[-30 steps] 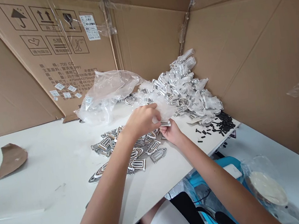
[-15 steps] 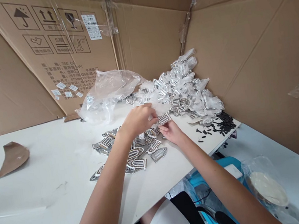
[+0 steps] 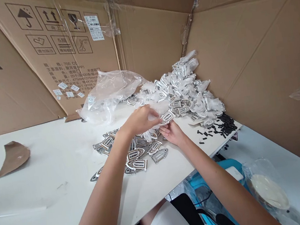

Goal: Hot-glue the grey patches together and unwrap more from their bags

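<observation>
Both hands meet over the table around an arch-shaped metal piece [image 3: 167, 116] with a slotted middle and a white and dark pattern. My right hand [image 3: 173, 133] has its fingers closed on the piece from below. From the left, my left hand [image 3: 142, 120] pinches at the piece's near end with thumb and fingers, where thin clear plastic wrap [image 3: 149, 135] shows; how its fingers grip the wrap is partly hidden. Under my left wrist lies a loose pile of similar metal pieces [image 3: 135, 153], silver and white-and-dark. Behind the hands rises a heap of plastic-wrapped pieces [image 3: 188, 84].
A large clear plastic bag [image 3: 110, 92] lies against the cardboard walls [image 3: 152, 34] at the back. Small black parts [image 3: 224, 126] are scattered near the table's right corner. A brown cardboard scrap [image 3: 14, 157] sits at left. Below the edge is a blue bin [image 3: 231, 162].
The metal piece has shifted slightly up and to the right. Plastic wrap now hangs lower beneath my left hand, whose thumb and fingers have moved a little.
</observation>
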{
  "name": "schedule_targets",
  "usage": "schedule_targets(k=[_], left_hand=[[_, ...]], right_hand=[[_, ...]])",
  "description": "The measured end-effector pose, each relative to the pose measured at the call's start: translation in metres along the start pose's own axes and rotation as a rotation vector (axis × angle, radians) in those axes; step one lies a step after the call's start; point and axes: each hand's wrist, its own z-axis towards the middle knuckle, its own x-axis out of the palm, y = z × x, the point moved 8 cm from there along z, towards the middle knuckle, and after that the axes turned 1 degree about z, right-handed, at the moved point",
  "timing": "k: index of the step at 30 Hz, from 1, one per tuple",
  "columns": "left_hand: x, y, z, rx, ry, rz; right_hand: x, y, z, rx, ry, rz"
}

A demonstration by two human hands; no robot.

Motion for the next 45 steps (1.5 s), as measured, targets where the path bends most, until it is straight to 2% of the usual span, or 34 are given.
schedule_targets(k=[3,7,16,23,28,34,37,45], left_hand=[[0.001,0.002,0.0,0.0,0.038,-0.054],[0.0,-0.003,0.0,0.073,0.064,-0.11],[-0.009,0.002,-0.001,0.06,0.015,-0.109],[-0.016,-0.003,-0.002,0.101,-0.027,-0.125],[-0.018,-0.004,-0.003,0.102,-0.04,-0.033],[-0.03,-0.01,-0.007,0.078,-0.153,0.16],[-0.032,-0.011,-0.008,0.066,-0.173,0.179],[-0.028,-0.016,-0.005,0.143,-0.216,0.174]], right_hand=[[0.002,0.0,-0.001,-0.014,0.009,0.007],[0.005,0.0,-0.002,-0.032,0.015,0.017],[0.015,0.01,-0.01,-0.05,0.106,0.157],[0.011,0.01,-0.011,-0.053,0.074,0.136],[0.009,0.01,-0.01,-0.052,0.07,0.101],[0.0,0.01,-0.005,-0.087,0.056,0.076],[-0.002,0.011,-0.004,-0.108,0.046,0.092],[0.002,0.007,-0.004,-0.071,0.016,0.062]])
